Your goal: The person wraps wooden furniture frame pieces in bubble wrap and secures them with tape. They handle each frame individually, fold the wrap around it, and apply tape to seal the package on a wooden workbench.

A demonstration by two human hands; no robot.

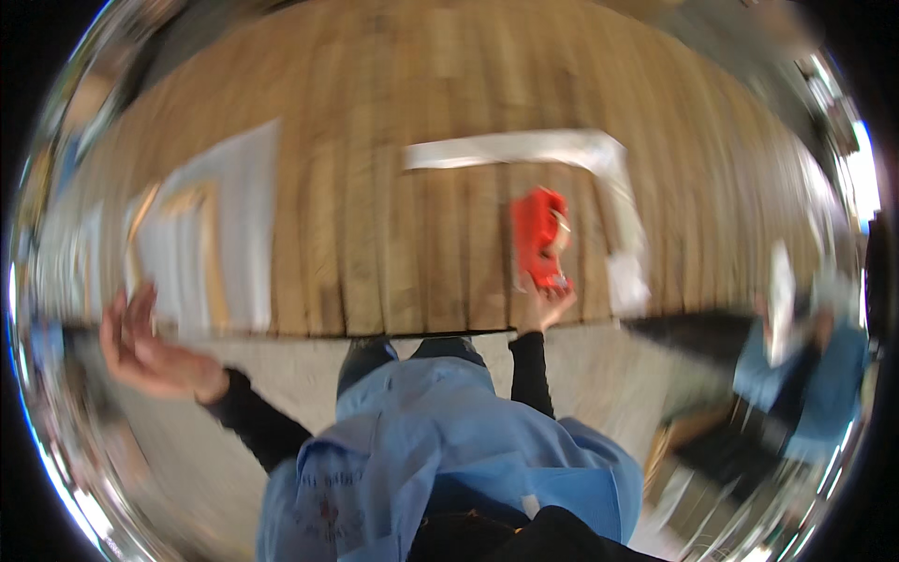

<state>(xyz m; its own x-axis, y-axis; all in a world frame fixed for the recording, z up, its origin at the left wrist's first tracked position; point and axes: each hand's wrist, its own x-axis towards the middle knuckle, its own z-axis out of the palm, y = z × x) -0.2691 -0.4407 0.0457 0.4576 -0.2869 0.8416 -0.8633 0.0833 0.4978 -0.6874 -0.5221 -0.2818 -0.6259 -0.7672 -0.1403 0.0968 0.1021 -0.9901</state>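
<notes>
Wooden table, plank-topped, is seen from above, its near edge just ahead of the wearer's legs. Frame is smeared by motion blur; fine detail is lost.

Red tape dispenser is held by the right hand at the table's near edge, right of centre. Right grip is closed about the dispenser's near end, fingers partly hidden beneath it; the far end is pointed away from the body. A pale tape roll is seen on its right side. Whether the dispenser is rested on the planks or held just above them cannot be told.

Dispenser is bordered on two sides by a white band, bent like a corner: one arm is stretched along the far side, the other is run down the right toward the near edge.

Left hand is held well apart, at the near edge on the left. Left grip is loosely spread, fingers parted and slightly bent; nothing is seen held. Nearest to it is a white sheet, on which tan strips are laid in an angled shape. Whether the sheet is touched by the fingertips cannot be told.

At far right, a long white piece is held up by a co-worker in blue.
</notes>
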